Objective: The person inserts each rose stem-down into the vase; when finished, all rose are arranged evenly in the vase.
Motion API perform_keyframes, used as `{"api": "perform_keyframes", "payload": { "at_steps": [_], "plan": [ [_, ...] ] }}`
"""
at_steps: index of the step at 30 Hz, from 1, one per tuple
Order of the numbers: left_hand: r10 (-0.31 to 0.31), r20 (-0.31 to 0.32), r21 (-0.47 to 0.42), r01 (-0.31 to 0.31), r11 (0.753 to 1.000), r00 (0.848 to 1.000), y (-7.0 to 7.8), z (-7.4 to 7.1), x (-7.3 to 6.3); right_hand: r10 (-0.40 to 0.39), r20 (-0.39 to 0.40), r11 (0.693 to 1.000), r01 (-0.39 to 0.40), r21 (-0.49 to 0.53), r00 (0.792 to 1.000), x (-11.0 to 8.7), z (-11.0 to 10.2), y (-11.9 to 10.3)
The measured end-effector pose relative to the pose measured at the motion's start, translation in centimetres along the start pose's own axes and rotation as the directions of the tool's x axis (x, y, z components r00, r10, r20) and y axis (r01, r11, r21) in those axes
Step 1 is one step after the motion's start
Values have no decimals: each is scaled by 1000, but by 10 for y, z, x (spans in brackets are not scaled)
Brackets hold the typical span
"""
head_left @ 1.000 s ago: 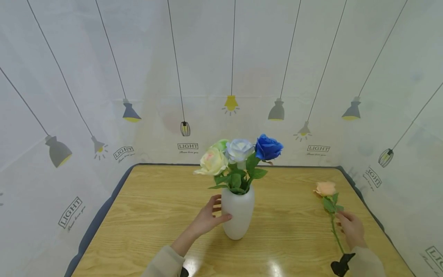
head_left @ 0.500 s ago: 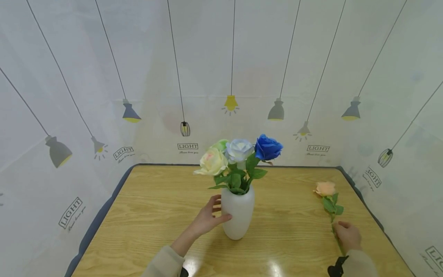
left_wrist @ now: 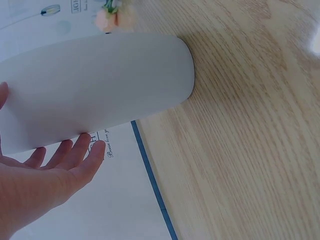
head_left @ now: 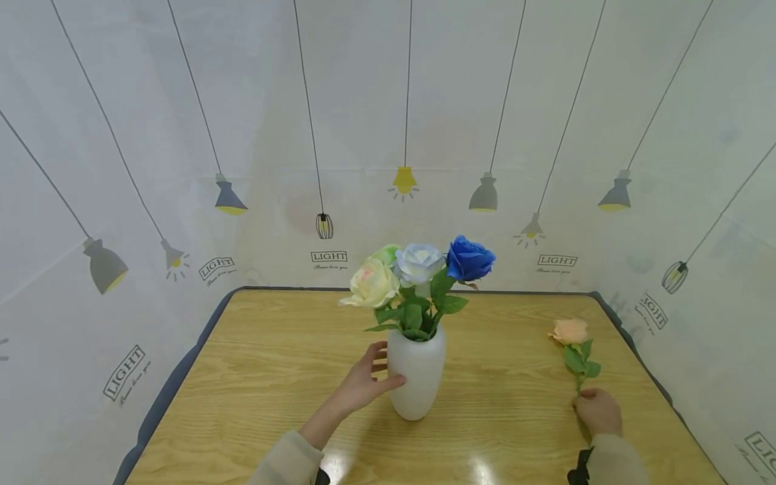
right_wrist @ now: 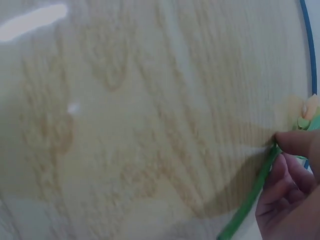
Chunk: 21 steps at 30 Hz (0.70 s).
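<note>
A white vase (head_left: 418,380) stands upright mid-table, bearing a blue rose (head_left: 471,259), a pale blue rose (head_left: 419,263), a cream rose (head_left: 371,284) and a partly hidden green bloom (head_left: 389,252). My left hand (head_left: 359,387) holds the vase from its left, thumb across the near side. In the left wrist view, several fingertips lie along the vase wall (left_wrist: 110,80). At the right, my right hand (head_left: 600,411) pinches the stem of a peach rose (head_left: 570,331) below its leaves. The right wrist view shows the green stem (right_wrist: 248,200) running down from between thumb and fingers.
The wooden table (head_left: 291,337) has a dark blue border along its far and side edges. A pale curtain (head_left: 364,101) printed with hanging lamps surrounds it on the back and both sides. Light glares off the near tabletop.
My right hand has moved nearer and left, from beside the peach rose's leaves down its stem, and now pinches it. The left hand and vase stay in place.
</note>
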<state>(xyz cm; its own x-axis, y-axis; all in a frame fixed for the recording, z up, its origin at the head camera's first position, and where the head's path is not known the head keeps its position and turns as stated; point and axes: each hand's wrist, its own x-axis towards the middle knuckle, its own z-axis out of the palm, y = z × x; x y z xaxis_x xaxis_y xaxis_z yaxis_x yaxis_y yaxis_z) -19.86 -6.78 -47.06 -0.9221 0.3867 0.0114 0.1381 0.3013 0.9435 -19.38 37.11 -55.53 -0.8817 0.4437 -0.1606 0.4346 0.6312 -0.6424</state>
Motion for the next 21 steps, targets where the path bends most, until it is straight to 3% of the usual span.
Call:
{"api": "perform_keyframes", "payload": {
  "at_steps": [5, 11, 21],
  "plan": [
    [0, 0, 5, 0, 1000, 1000, -2, 0, 1, -16, 101, 999, 21, -39, 995, 5, -2, -1],
    [2, 0, 7, -2, 1000, 1000, -2, 0, 2, -53, 164, 996, 65, -68, 985, 7, -6, -3],
    [-9, -3, -3, 9, 1000, 1000, -1, 0, 1, -78, 184, 989, 99, -112, 980, 3, -11, -9]
  ]
}}
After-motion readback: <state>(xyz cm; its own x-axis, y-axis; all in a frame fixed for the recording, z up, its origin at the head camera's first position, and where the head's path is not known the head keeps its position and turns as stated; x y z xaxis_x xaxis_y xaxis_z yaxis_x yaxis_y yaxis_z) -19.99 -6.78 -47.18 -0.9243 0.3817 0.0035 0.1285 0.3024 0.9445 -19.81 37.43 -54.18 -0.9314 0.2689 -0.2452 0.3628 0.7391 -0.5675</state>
